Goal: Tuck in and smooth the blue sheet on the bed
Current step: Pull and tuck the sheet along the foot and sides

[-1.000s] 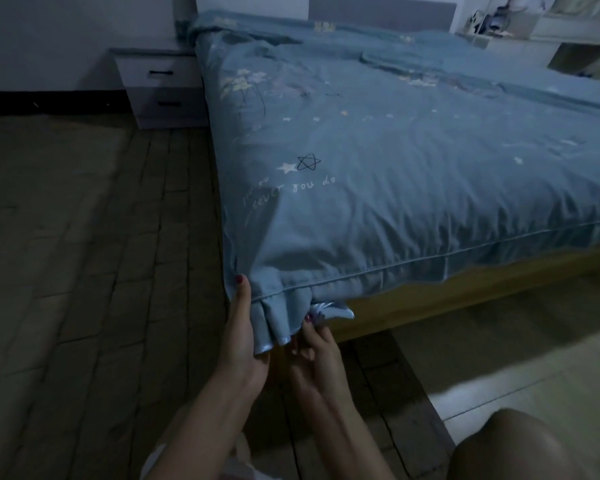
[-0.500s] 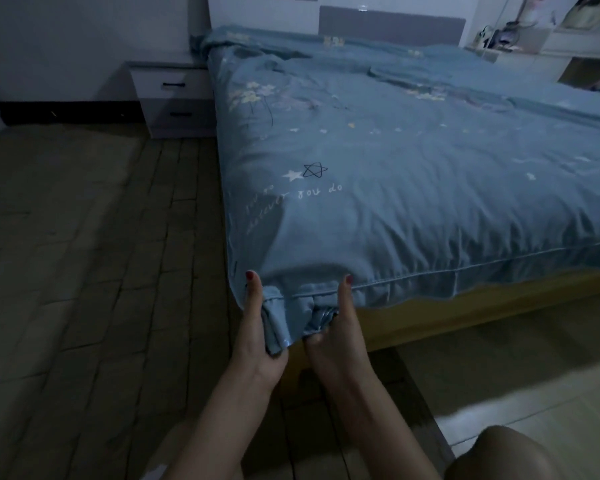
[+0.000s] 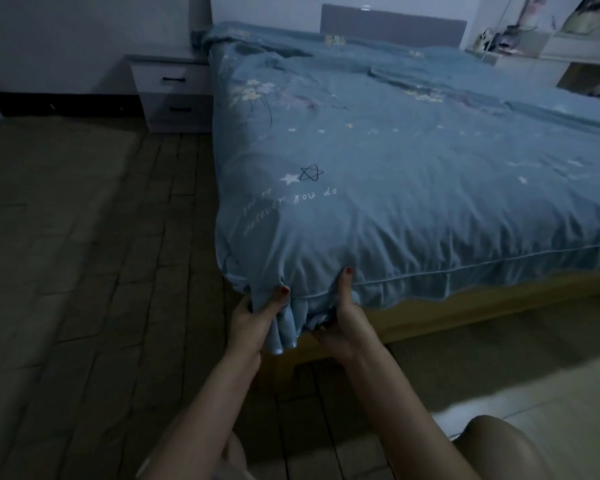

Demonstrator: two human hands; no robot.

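The blue sheet (image 3: 413, 209) covers the whole bed, and its near corner hangs bunched below the piped seam, over the wooden bed frame (image 3: 465, 313). The left hand (image 3: 253, 320) pinches that loose bunch of fabric between thumb and fingers. The right hand (image 3: 343, 317) cups the corner just beside it, thumb up against the seam and fingers curled under the cloth, closed on it. The sheet looks light, soft and limp, likely to wrinkle and slide rather than hold shape. The hanging corner flap and the seam edge seem the best places to take hold for tucking.
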